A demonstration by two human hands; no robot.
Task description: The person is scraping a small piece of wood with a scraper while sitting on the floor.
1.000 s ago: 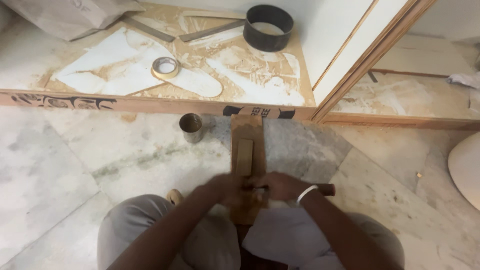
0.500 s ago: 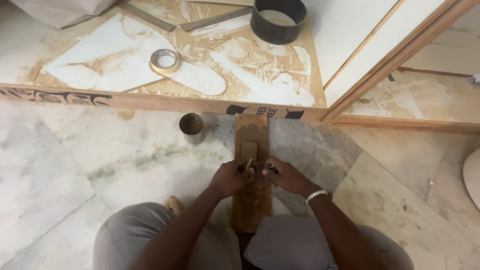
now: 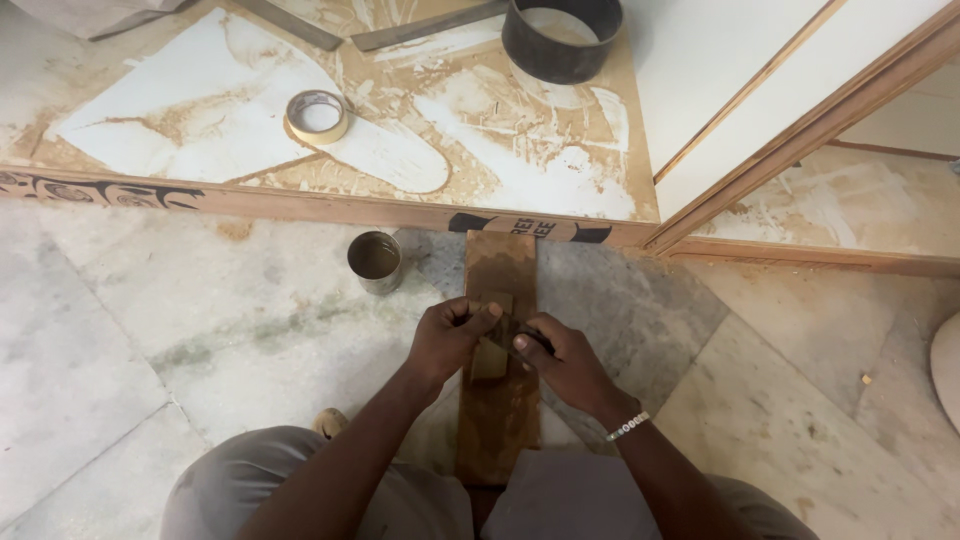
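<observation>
Down at the bottom edge, closest to us, we see our own knees in grey trousers (image 3: 300, 490), spread to either side of a long brown wooden board (image 3: 497, 400) that lies flat on the pale marble floor (image 3: 150, 340) and runs straight away from us. Both our hands meet on top of this board, about halfway along it. Our left hand (image 3: 450, 335) is curled, thumb and fingers pinched on the near-left part of a small tan block (image 3: 491, 345) that rests on the board. Our right hand (image 3: 560, 362), with a beaded white bracelet (image 3: 628, 427) at the wrist, is closed around a thin dark tool (image 3: 525, 335) just beside the block; we cannot tell what kind of tool it is. The two hands are nearly touching.

Just left of the board's far end stands a small round metal tin (image 3: 375, 262), open at the top. Beyond it, the board's far end butts against the edge of a large plywood sheet (image 3: 300, 205), whose edge carries dark printed marks in two patches. On this sheet lie white paper cut-outs (image 3: 180, 90), smeared brown, a roll of tape (image 3: 316, 116), and farther off a black ring-shaped band (image 3: 562, 40). To the right, white panels with wooden edging (image 3: 760, 130) slant away.
</observation>
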